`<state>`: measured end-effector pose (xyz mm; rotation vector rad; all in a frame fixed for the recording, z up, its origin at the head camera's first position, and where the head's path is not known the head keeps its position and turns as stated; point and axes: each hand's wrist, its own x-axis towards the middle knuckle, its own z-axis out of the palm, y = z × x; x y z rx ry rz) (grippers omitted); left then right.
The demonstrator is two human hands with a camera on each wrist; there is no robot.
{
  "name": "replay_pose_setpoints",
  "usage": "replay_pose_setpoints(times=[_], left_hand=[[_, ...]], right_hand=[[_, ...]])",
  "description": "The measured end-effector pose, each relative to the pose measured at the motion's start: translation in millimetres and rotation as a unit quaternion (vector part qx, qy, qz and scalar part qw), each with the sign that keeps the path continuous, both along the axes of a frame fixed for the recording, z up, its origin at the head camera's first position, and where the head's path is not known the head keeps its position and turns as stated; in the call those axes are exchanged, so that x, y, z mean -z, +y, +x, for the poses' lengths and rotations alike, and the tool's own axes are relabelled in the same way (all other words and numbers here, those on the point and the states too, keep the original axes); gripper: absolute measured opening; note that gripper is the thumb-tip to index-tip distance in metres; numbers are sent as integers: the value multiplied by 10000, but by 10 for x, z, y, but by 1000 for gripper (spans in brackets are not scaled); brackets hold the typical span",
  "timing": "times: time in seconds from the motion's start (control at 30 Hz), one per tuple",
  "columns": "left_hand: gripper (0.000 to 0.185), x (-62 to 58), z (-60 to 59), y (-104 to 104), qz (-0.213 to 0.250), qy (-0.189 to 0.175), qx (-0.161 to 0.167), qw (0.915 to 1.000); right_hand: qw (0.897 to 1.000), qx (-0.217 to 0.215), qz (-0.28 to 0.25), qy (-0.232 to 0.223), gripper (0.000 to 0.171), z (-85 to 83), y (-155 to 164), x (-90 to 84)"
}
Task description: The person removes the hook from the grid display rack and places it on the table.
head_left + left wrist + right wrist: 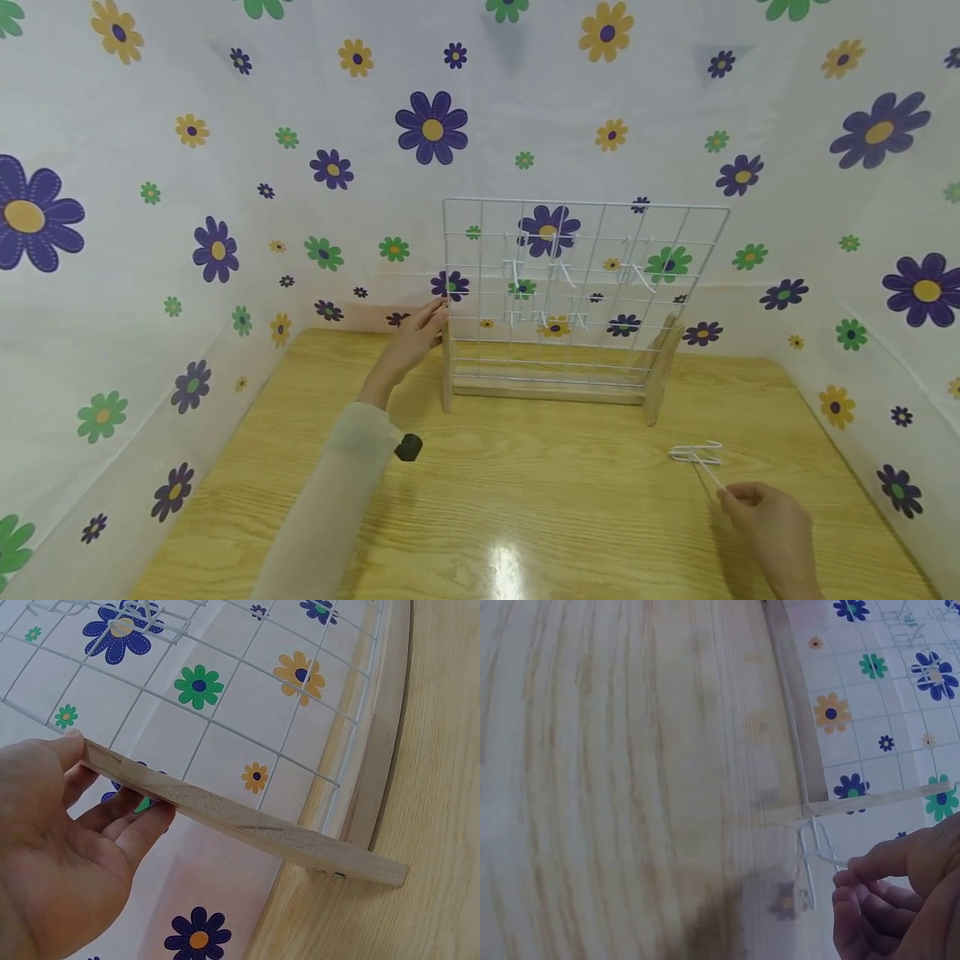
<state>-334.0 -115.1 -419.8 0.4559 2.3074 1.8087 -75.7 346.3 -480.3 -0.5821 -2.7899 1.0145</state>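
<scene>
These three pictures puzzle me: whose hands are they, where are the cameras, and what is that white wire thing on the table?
No machine here: a person works with bare hands. One camera sits on the head, one on each wrist. On the light wooden table stands a white wire grid panel in a wooden stand, with small white hooks hung on it. The left hand grips the stand's wooden side post. The right hand pinches a loose white wire hook, whose far end lies on the table.

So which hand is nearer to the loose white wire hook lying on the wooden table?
Right. The right hand pinches the white wire hook by its stem; the left hand is far across, gripping the wooden post of the wire grid rack.
</scene>
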Motion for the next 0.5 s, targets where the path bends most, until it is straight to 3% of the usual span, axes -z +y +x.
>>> replay_pose_setpoints(times=[0.5], left_hand=[[56, -32, 10, 16, -68, 22, -54, 10000]], right_hand=[[9902, -584, 82, -1265, 46, 36, 67, 20]])
